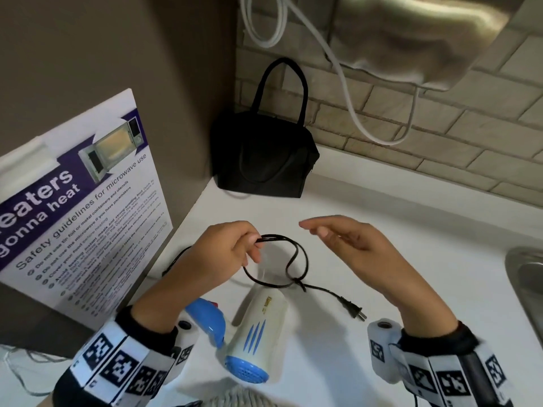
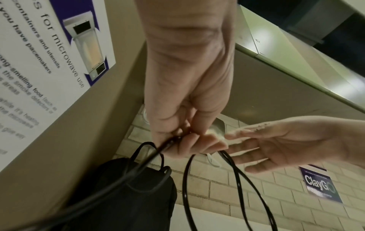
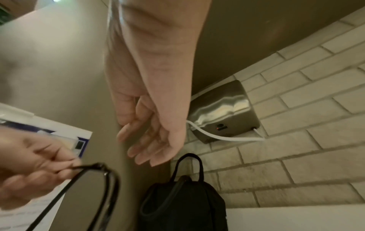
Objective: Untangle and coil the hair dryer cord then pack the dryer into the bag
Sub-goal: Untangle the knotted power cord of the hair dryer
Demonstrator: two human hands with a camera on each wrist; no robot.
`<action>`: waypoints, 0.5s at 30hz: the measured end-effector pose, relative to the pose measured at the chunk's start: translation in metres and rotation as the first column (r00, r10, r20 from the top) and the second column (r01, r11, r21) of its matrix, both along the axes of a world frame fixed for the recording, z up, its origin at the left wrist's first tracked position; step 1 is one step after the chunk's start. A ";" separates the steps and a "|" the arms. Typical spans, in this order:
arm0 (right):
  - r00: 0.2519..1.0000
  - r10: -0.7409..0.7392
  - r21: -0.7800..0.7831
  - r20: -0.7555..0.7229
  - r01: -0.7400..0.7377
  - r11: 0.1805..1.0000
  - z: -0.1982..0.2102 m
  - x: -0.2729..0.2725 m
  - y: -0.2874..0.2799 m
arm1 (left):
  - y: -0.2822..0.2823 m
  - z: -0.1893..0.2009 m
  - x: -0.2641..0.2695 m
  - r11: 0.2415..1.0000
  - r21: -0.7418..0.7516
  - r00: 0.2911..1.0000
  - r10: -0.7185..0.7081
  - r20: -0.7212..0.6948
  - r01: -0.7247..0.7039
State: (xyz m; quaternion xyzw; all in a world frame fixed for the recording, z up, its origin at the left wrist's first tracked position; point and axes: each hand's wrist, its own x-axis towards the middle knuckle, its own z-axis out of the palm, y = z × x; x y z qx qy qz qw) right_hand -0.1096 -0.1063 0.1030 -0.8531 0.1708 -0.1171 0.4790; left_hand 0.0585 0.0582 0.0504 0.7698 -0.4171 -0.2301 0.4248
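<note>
A white table [image 1: 382,230] runs into a corner where a brown wall meets pale brick, with a steel sink [image 1: 526,277] at its right edge and a microwave safety poster [image 1: 85,201] leaning on the left wall. A black bag [image 1: 264,160] stands upright in the corner under a wall hand dryer [image 1: 411,33]. The left hand [image 1: 226,254] hovers above the table, its grip narrow, pinching loops of the black cord [image 1: 305,259] between thumb and fingers. The right hand [image 1: 352,245] floats beside it, fingers loose and wide, holding nothing. The hair dryer [image 1: 258,327] lies flat near the front edge, the plug [image 1: 352,309] beside it; bare table lies between hands and bag.
</note>
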 end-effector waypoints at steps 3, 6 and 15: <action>0.996 0.086 -0.275 0.013 -0.079 0.958 -0.008 0.012 0.011 | -0.003 0.011 -0.011 0.998 -0.067 1.000 -0.020 -0.002 0.020; 0.987 0.152 -0.447 -0.053 -0.159 0.880 -0.020 0.028 0.025 | -0.004 0.026 -0.018 0.987 -0.156 0.999 -0.036 -0.040 0.029; 0.992 0.126 -0.294 -0.010 -0.124 0.948 -0.010 0.041 0.032 | 0.002 0.033 -0.013 0.969 -0.234 0.996 0.081 0.028 -0.072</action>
